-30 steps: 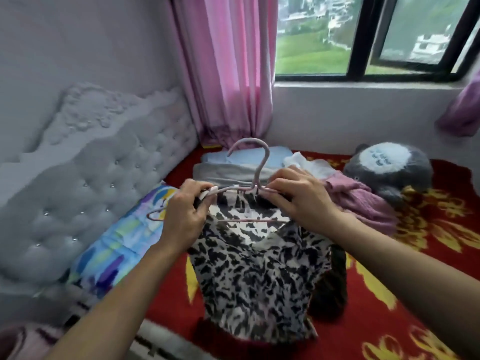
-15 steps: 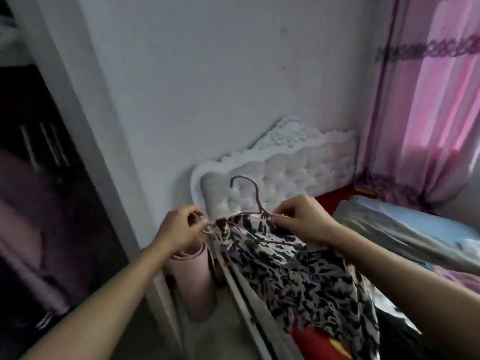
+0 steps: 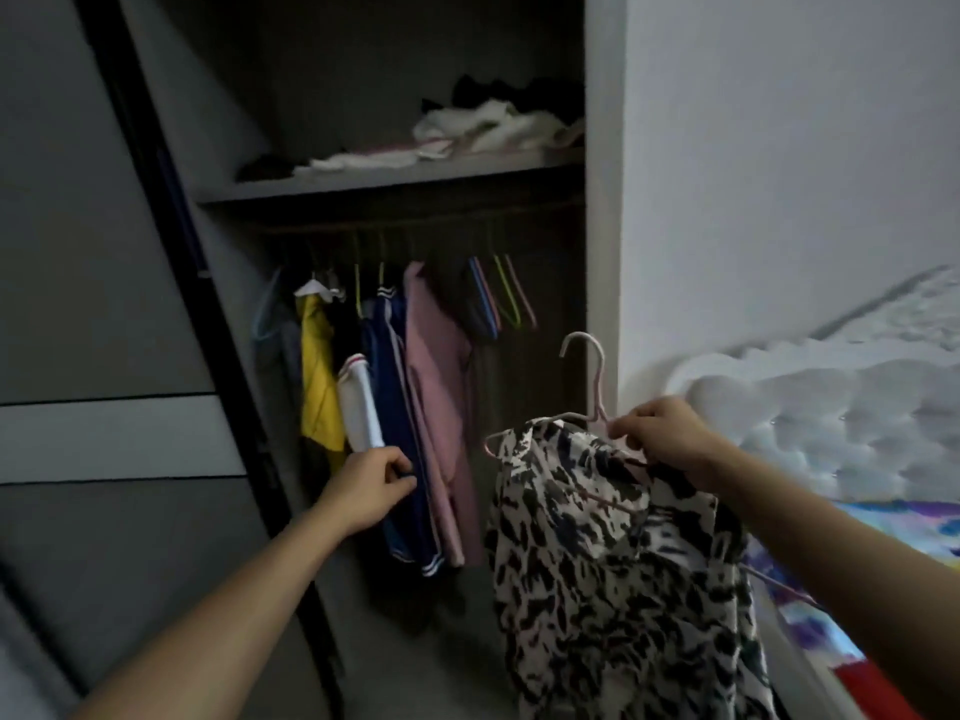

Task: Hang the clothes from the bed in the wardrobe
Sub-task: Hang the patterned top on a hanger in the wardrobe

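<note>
Left hand (image 3: 371, 491): off the hanger (image 3: 592, 376) since a moment ago, now pinching a navy garment (image 3: 397, 397) in the wardrobe (image 3: 363, 70).
Rail (image 3: 415, 228): dim, up and left of the hook.
Hanger: hook upright, leopard-print garment (image 3: 597, 563) draped below.
Right hand (image 3: 670, 439): fingers clamped at the hanger's neck; likely does the lift.

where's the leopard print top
Head view, lower right: the leopard print top hangs on a pink hanger held by the right hand, beside the open wardrobe.
</note>
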Motion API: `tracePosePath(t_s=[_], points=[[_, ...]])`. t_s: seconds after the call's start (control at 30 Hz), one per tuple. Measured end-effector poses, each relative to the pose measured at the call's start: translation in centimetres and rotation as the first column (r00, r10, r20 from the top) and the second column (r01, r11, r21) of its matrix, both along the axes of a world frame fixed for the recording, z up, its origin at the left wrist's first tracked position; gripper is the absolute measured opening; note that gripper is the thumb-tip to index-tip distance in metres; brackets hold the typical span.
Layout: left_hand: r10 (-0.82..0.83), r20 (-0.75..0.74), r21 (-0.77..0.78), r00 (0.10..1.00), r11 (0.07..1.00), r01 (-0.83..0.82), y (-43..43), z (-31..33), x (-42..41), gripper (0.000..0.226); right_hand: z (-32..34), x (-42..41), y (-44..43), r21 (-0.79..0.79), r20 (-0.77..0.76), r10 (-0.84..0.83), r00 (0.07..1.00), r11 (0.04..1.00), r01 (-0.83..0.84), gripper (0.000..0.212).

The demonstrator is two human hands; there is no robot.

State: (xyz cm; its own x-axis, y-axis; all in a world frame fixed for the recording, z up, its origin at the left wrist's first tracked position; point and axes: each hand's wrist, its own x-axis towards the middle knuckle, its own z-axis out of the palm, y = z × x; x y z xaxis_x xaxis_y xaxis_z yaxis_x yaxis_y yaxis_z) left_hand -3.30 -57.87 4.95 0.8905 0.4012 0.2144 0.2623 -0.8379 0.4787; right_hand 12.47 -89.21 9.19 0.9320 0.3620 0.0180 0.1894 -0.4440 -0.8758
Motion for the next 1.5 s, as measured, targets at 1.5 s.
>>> tracePosePath(t_s=[1.5], points=[[-0.349,0.445,0.349,0.825,0.916,0.199,39.4,13.0,34.4,0.023,10.7,33.6,51.4,0.318,0.038,-0.312,0.949,0.904,0.284,0.01]])
